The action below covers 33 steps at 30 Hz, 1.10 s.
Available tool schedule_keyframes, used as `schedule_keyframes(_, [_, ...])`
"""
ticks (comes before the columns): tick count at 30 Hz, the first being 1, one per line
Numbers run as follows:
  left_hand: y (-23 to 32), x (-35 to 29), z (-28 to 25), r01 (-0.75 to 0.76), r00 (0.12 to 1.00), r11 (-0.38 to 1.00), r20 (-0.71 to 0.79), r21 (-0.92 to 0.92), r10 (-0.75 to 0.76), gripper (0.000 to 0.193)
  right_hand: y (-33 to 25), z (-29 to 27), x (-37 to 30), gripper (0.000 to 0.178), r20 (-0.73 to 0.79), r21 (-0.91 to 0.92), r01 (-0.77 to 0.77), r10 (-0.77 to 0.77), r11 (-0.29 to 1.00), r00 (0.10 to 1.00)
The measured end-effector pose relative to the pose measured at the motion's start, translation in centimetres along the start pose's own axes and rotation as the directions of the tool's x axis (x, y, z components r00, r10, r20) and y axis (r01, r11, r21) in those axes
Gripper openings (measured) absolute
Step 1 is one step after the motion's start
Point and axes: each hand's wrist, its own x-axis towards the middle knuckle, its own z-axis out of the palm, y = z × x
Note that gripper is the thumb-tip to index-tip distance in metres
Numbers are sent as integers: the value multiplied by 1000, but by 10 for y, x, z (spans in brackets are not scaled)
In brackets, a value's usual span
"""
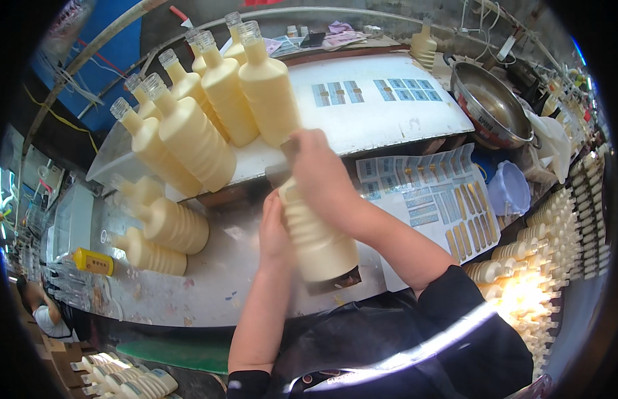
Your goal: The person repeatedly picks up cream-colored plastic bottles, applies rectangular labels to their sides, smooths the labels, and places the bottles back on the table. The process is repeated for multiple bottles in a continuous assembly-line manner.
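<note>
A cream-coloured ribbed plastic bottle [322, 249] leans in front of me, with its base toward my body. My left hand [274, 229] is closed along the bottle's left side and steadies it. Over the upper part of the bottle is my right hand [319, 169], its fingers pinched together at a small dark flat piece [290, 149] too blurred to name. The hand hides the bottle's neck. Several like bottles [265, 93] with clear threaded necks stand just beyond on the white raised board [349, 133], and more bottles [176, 229] stand on the lower table to the left.
A printed decal sheet [428, 206] with blue and gold pieces lies to the right; cut decals [407, 90] lie on the board. Further right are a metal pan [492, 103], a lilac bucket [508, 189] and rows of bottles [521, 279]. A yellow container [94, 261] lies left.
</note>
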Motion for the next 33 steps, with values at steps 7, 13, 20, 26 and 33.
schedule_keyframes(7, [-11, 1, -6, 11, 1000, 999, 13, -32, -10, 51, -23, 59, -1, 15, 1, -316, 117, -123, 941, 992])
schedule_keyframes(13, [19, -9, 19, 79, 995, 997, 54, -5, -79, 54, -4, 23, -4, 26, 48, -259, 214, -209, 942, 977])
schedule_keyframes(20, [0, 6, 10, -46, 999, 929, 28, 368, 38, 40, 65, -9, -14, 36, -117, 78, -41, 50, 996, 992])
schedule_keyframes(26, [-8, 17, -17, -139, 990, 882, 81, 449, 115, 44, 87, -19, -13, 36, -180, 65, 114, -101, 991, 979])
schedule_keyframes(33, [7, -46, 16, -314, 896, 190, 224, 930, 384, 73, 84, -12, -16, 34, -158, 237, 105, -68, 966, 985])
